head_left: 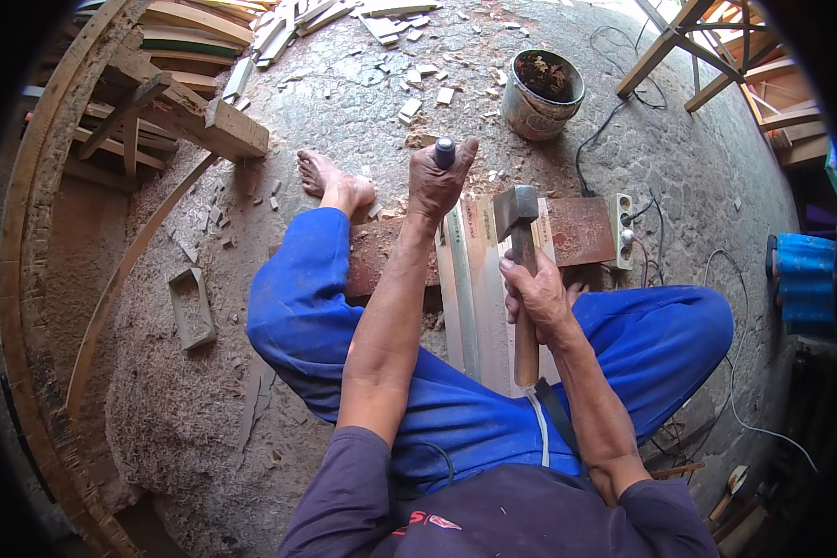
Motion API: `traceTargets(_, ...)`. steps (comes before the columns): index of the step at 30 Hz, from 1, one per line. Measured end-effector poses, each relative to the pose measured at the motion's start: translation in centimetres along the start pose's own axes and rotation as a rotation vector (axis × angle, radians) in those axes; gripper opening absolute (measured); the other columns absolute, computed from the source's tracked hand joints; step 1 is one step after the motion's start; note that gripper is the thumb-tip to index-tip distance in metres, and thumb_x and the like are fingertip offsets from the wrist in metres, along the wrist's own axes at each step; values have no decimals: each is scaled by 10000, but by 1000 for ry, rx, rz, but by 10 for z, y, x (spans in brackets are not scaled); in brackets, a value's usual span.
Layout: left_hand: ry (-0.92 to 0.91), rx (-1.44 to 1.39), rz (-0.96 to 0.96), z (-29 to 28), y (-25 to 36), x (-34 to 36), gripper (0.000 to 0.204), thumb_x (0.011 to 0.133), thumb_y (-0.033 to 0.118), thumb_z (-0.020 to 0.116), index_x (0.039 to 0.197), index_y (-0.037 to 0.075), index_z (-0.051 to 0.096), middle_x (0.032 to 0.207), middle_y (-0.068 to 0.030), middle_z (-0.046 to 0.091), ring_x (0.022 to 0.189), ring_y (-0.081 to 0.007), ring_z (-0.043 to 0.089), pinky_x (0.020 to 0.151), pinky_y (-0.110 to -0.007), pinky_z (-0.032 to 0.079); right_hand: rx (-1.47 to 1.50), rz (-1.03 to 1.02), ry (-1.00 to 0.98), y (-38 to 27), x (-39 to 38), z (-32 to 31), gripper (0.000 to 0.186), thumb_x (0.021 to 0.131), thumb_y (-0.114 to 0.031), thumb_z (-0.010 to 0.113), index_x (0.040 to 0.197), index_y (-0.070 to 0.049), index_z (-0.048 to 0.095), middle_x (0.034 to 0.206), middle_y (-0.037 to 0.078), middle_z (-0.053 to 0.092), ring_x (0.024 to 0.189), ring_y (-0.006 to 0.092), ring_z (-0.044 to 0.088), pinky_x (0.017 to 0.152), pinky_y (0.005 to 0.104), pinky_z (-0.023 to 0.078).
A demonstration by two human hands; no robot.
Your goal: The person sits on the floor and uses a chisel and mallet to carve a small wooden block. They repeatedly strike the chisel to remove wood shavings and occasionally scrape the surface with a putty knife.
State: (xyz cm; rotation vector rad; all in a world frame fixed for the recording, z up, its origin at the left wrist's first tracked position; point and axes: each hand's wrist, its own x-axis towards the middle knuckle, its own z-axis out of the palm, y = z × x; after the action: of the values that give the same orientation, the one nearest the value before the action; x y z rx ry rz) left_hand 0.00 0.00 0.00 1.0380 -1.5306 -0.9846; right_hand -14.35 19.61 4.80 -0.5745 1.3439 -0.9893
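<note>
The left hand (434, 189) is closed around a tool (445, 152), of which only the dark, round end shows above the fist; what is below it, I cannot see. The right hand (538, 296) is closed on the handle of a hammer (516, 210), and the head stands a little to the right of the left hand, not touching it. The boards (482, 284) lie between and below the two hands, across a red-brown plank (582, 229).

In my judgement, the chief danger is for the left hand: the end of the tool is small and the thumb sticks up just beside it, so a hammer blow a little aside would meet thumb or knuckles. If the tool leans when it is struck, it could slip toward the bare foot (330, 182), which is near, to the left of the left hand. The boards could also shift, because I see no clamp on them, and neither hand presses on them openly. To the right of the right hand, the power strip (624, 232) is beside the plank; a dropped hammer might damage it.
</note>
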Motion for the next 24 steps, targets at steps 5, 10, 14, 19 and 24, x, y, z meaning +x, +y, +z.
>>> traceTargets(5,6,4,57,10,14,-3,433,937,283,766,640,25,585,551,-6,523,535,-86,452,489,-334,399,-62,-59,-11,2,-1,-5,464,947,-243,697,1291,-12,488,716,15,549,481,87,526,450,272,481)
traceTargets(10,-9,47,48,6,-18,-14,391,935,221,733,635,27,575,542,-21,512,519,-79,462,484,-347,407,-349,-161,-16,-34,-9,3,484,934,-236,711,1302,9,515,791,67,627,591,129,613,532,305,520)
traceTargets(14,14,-46,33,3,-19,-19,387,939,194,724,623,46,556,550,8,512,528,-68,446,495,-323,399,-704,-634,71,-107,-24,20,492,924,-165,748,1350,-34,538,939,43,593,844,124,564,784,321,504)
traceTargets(19,-41,-3,52,-1,-20,-22,204,921,172,731,775,60,643,732,-34,640,657,-129,582,604,-327,465,-875,-1218,193,-156,-14,37,551,904,-54,685,1393,-71,432,938,213,696,880,366,729,752,455,580)
traceTargets(24,-119,171,438,5,-13,-51,218,846,136,716,1060,101,696,1017,-127,713,932,-336,673,807,-415,522,-1358,-489,-164,-98,15,4,548,880,-89,630,1388,-56,425,997,279,684,958,457,684,824,526,542)
